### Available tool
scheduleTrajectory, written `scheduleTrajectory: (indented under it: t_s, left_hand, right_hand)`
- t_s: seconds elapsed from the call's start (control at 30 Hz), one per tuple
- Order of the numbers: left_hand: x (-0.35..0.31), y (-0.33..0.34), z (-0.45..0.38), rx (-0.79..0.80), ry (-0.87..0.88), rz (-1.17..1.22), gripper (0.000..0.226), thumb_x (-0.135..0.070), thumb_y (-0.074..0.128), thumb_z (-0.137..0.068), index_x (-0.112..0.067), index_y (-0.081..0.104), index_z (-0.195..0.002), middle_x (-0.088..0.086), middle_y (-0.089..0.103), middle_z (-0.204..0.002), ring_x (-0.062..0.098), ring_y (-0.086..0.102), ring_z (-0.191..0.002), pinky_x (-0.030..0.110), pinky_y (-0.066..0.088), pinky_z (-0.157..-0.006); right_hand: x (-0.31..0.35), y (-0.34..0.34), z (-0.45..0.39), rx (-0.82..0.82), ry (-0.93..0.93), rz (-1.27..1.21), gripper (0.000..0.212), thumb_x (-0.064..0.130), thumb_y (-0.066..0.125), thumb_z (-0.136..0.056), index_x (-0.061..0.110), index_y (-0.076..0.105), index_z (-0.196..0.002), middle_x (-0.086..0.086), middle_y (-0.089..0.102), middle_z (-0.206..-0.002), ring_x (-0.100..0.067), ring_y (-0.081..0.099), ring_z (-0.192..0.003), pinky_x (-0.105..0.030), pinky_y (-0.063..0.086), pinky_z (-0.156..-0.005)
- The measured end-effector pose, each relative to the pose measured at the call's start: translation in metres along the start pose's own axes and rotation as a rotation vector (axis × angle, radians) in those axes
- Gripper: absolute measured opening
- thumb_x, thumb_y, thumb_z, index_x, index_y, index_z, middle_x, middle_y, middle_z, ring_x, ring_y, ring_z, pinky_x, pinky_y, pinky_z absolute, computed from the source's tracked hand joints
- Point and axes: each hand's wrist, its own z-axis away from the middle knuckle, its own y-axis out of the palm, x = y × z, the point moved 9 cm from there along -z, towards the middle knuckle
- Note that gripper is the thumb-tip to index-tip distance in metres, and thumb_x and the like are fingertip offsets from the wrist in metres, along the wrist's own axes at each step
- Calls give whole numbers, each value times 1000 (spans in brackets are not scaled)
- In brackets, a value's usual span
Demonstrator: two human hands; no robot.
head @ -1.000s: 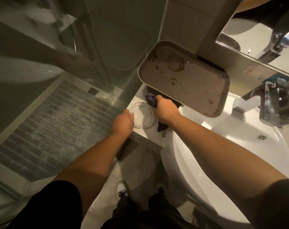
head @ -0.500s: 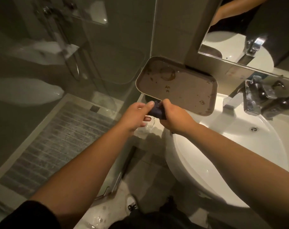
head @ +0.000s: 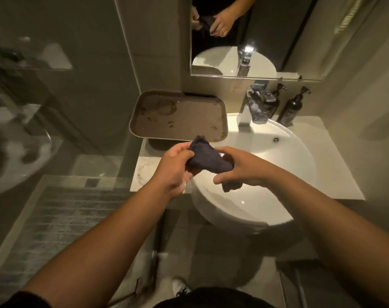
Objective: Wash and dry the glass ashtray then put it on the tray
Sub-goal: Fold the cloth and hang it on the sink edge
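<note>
On the bathroom counter, the glass ashtray now sits released. Both our hands, left hand and right hand, have gathered the dark cloth; drying likely comes next.

White round sink, chrome faucet, two dark pump bottles, wall mirror, pale countertop

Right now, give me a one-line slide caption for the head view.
Both hands, left and right, hold a dark cloth above the sink; tray behind.
</note>
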Motion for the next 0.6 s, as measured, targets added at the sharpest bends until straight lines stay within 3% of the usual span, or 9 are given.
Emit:
scheduleTrajectory:
  t_s: [0.03,0.1,0.23,0.4,0.6]
  left_hand:
    - [3,12,4,24,1,-37,28,-5,45,-95,-14,63,-114,16,67,-116,27,68,-102,37,58,-77]
    - [8,34,13,72,-1,-90,28,-7,45,-96,-16,63,-115,13,67,-118,28,67,-106,38,58,-82]
    - [21,76,34,159,5,-159,28,-7,43,-98,-16,63,-115,8,71,-112,24,70,-102,38,58,-84]
    - [41,120,64,186,68,-276,27,-4,43,-97,-9,57,-121,19,63,-119,32,65,-107,46,54,-94]
    - [76,152,100,166,125,-292,27,-1,44,-96,-14,58,-115,13,70,-103,26,71,-94,36,58,-81]
  right_hand:
    - [-7,-5,11,13,14,-19,52,65,78,-65,63,48,-107,29,62,-97,5,63,-86,-8,50,-59]
    - [-20,-17,34,31,41,-42,36,73,71,-66,65,54,-96,31,64,-95,9,61,-90,-12,51,-61]
    - [-48,-41,81,18,66,-181,33,68,67,-73,52,64,-102,25,67,-100,4,62,-96,-12,51,-67]
    - [-74,-67,139,-97,25,-136,25,50,73,-79,41,65,-100,21,66,-100,7,61,-90,-4,46,-67]
    - [-101,-84,200,-191,9,65,13,44,71,-82,33,64,-85,20,65,-79,0,61,-79,-15,53,-67]
